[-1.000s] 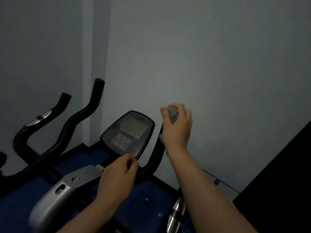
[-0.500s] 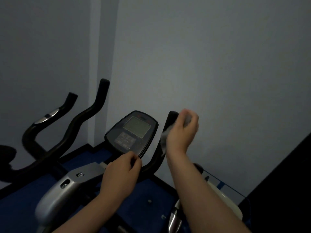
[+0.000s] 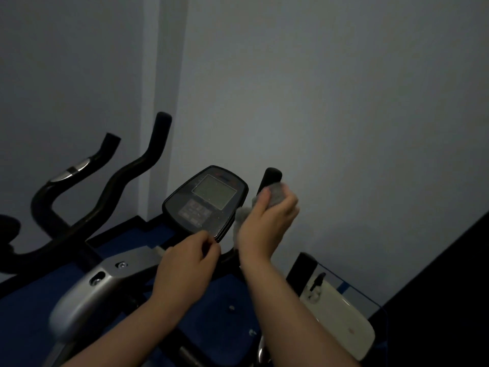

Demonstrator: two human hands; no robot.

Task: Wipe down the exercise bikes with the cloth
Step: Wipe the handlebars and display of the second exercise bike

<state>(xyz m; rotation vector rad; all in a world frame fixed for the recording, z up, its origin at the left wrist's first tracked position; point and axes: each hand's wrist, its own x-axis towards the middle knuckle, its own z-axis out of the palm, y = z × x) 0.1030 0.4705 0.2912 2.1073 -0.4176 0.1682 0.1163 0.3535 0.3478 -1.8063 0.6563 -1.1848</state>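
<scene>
An exercise bike stands before me with a black console point(image 3: 206, 200) and black handlebars. My right hand point(image 3: 267, 223) grips a grey cloth point(image 3: 276, 193) wrapped round the right handlebar point(image 3: 270, 177), a little below its tip. My left hand point(image 3: 185, 266) rests with curled fingers at the console's lower edge, over the bar beneath it; whether it grips the bar is hidden. The left handlebar point(image 3: 137, 170) rises free. The silver frame cover point(image 3: 87, 295) lies below my left forearm.
A second bike's black handlebar point(image 3: 71, 178) with a silver sensor stands at the left. Grey walls close the space ahead. A white and black machine cover point(image 3: 336, 311) sits low at the right on blue floor. A dark surface fills the right corner.
My right hand with the cloth has slid down from the tip of the right handlebar, so the black tip now shows. The left hand has stayed at the console.
</scene>
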